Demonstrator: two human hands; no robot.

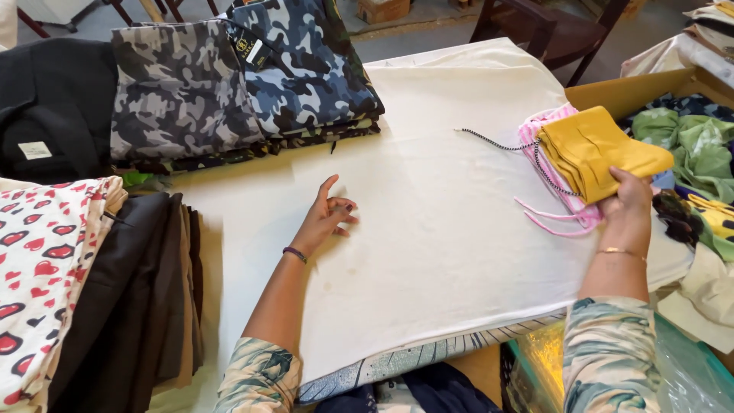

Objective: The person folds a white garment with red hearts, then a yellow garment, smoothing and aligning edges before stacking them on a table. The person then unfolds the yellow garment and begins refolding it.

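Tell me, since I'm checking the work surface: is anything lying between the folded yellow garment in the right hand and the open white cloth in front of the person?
Nothing visible does. The right hand holds the folded yellow garment with a pink striped piece at the white cloth's right edge; the stretch toward the left hand is bare.

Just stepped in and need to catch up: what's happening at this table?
A person is handling folded clothes at a table covered with a white cloth. The right hand grips a folded mustard-yellow garment lying on a pink striped one at the table's right edge. The left hand rests open on the cloth, holding nothing. Stacks of camouflage garments sit at the far side, dark folded ones on the left.
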